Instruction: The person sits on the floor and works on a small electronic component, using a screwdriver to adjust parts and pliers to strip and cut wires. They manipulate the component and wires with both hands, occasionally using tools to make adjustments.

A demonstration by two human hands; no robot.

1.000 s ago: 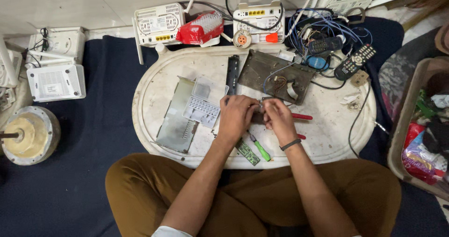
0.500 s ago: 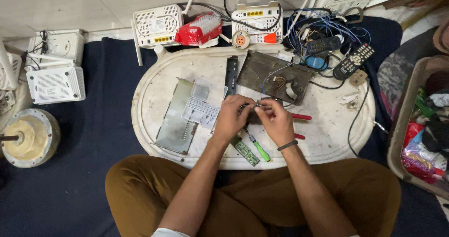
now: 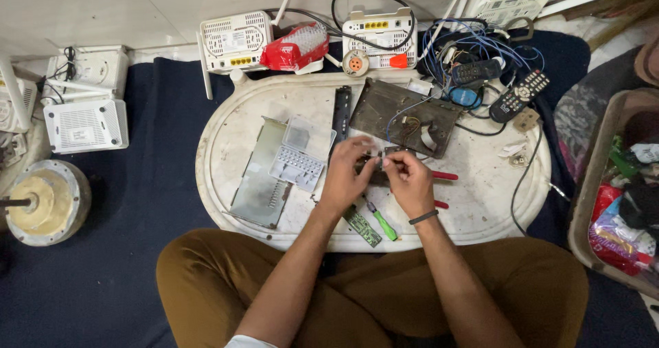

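Observation:
Over the middle of a white oval tray table (image 3: 226, 125), my left hand (image 3: 347, 176) and my right hand (image 3: 408, 183) meet, both pinching a small dark part with a thin metal pin between the fingertips. What exactly the part is I cannot tell. Just under my hands lie a green-handled screwdriver (image 3: 381, 222), a narrow green circuit strip (image 3: 362, 226) and red-handled pliers (image 3: 443, 176). A dark circuit board with wires (image 3: 401, 114) sits beyond my hands, a black strip (image 3: 341, 111) beside it.
A grey metal plate (image 3: 257, 183) and a clear keypad piece (image 3: 300, 157) lie on the tray's left. White routers (image 3: 233, 40), a red bag (image 3: 295, 46), remotes (image 3: 518, 94) and tangled blue cables line the far edge. More routers (image 3: 86, 125) and a round motor (image 3: 41, 200) stand left, a bin (image 3: 621, 183) right.
My hands have stayed over the tray's middle, shifting the small part slightly between the fingertips. Nothing else on the tray moved.

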